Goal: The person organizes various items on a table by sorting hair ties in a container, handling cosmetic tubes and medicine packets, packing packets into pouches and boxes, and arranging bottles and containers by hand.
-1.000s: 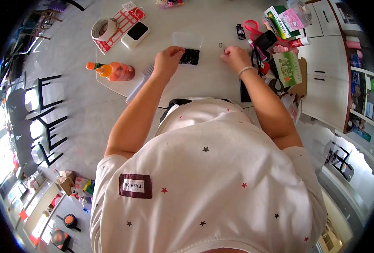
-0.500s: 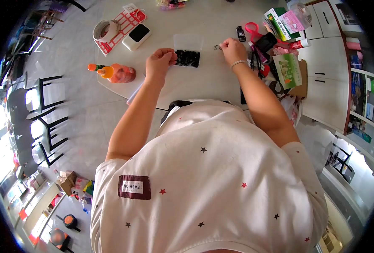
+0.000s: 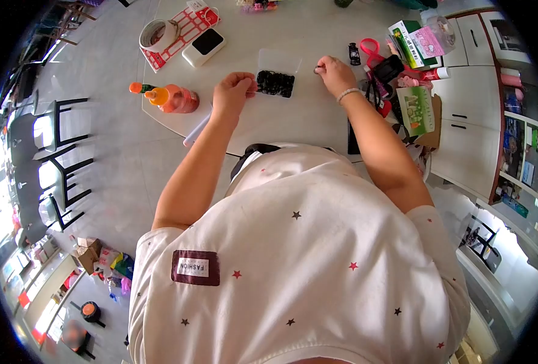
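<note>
A clear plastic box [image 3: 288, 64] with its transparent lid raised lies on the table and holds a heap of small black elastic hair ties [image 3: 275, 84]. My left hand [image 3: 234, 94] is closed at the box's left edge, thumb and fingers pinching its side. To the right of the box, my right hand [image 3: 335, 77], with a beaded bracelet at the wrist, is closed in a pinch. A small dark loop, which looks like a hair tie [image 3: 317, 70], shows at its fingertips, just above or on the tabletop.
On the left stand an orange bottle [image 3: 181, 101], a white device with a black screen [image 3: 204, 47], a tape roll [image 3: 158, 36] and a red-and-white patterned sheet [image 3: 187, 35]. Cluttered on the right are a green-and-white box [image 3: 412, 45], a green packet [image 3: 417, 111] and pink straps.
The view has shifted slightly. My right fingertips now pinch a small dark loop where small rings lay on the table by them. My left hand stays at the box's edge.
</note>
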A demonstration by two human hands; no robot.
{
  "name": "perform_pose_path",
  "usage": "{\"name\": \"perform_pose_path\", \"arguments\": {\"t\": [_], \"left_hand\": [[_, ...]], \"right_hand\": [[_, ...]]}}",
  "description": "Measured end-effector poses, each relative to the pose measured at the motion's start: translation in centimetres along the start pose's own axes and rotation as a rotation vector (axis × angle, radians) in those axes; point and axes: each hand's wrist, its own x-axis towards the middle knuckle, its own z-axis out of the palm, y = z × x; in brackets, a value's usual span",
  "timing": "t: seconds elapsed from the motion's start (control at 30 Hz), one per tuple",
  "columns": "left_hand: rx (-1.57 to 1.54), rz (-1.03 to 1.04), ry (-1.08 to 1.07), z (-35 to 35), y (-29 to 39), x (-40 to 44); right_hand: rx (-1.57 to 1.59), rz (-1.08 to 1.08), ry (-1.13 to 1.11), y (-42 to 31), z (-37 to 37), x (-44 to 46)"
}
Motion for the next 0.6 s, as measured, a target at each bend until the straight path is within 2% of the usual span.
{"name": "perform_pose_path", "arguments": {"t": [0.1, 0.2, 0.3, 0.37, 0.43, 0.53, 0.6], "left_hand": [[-0.007, -0.005, 0.004, -0.2, -0.4, 0.2], [-0.003, 0.004, 0.003, -0.3, -0.8, 0.3], [-0.012, 0.007, 0.016, -0.4, -0.8, 0.2], [-0.023, 0.017, 0.024, -0.5, -0.8, 0.1], [0.102, 0.016, 0.076, -0.6, -0.9, 0.2], [0.271, 0.034, 0.113, -0.5, -1.5, 0.9], [0.377, 0.075, 0.098, -0.8, -2.8, 2.0]], "right_hand": [[-0.102, -0.120, -0.022, 0.7, 0.4, 0.3], [-0.263, -0.100, -0.106, 0.5, 0.6, 0.8], [-0.227, -0.026, -0.141, -1.1, -0.3, -0.2], [-0.104, -0.109, -0.083, -3.4, -1.0, -1.1], [0.067, -0.160, -0.063, -6.1, -1.9, -2.0], [0.141, -0.253, -0.014, -7.8, -0.6, -1.8], [0.139, -0.215, -0.049, -8.1, -0.6, -1.7]]}}
